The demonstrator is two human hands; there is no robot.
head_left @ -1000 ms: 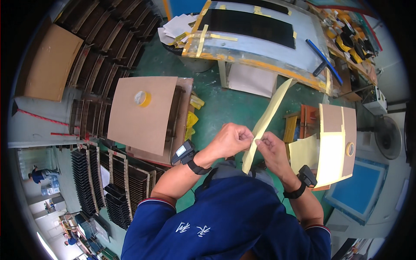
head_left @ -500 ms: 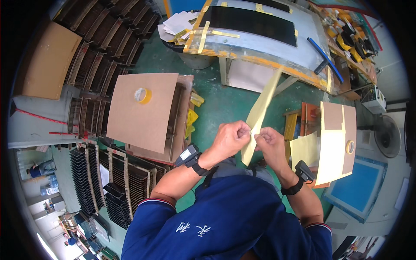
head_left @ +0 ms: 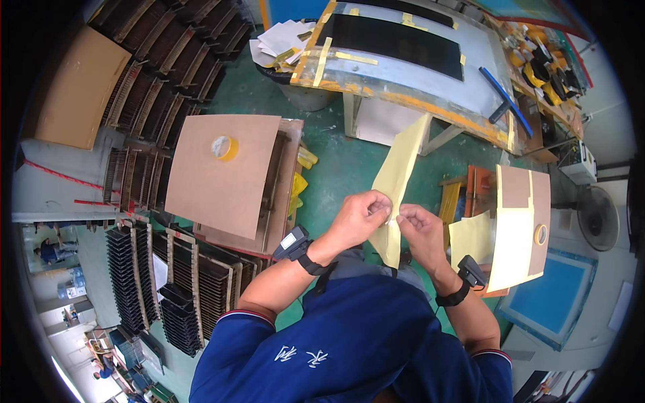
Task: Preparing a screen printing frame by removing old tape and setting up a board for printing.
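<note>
The left hand [head_left: 366, 216] and right hand [head_left: 422, 232] hold a yellow sheet [head_left: 400, 161] in the air, between the person and the worktop's near edge. The left fingers are clamped on the sheet's left side, the right fingers on its right edge. On the worktop [head_left: 480, 97], a black panel [head_left: 390, 43] lies toward the far edge and a blue squeegee [head_left: 500, 94] near the right edge. A tape roll [head_left: 226, 148] sits on a brown board [head_left: 215, 195], nearer its far edge.
</note>
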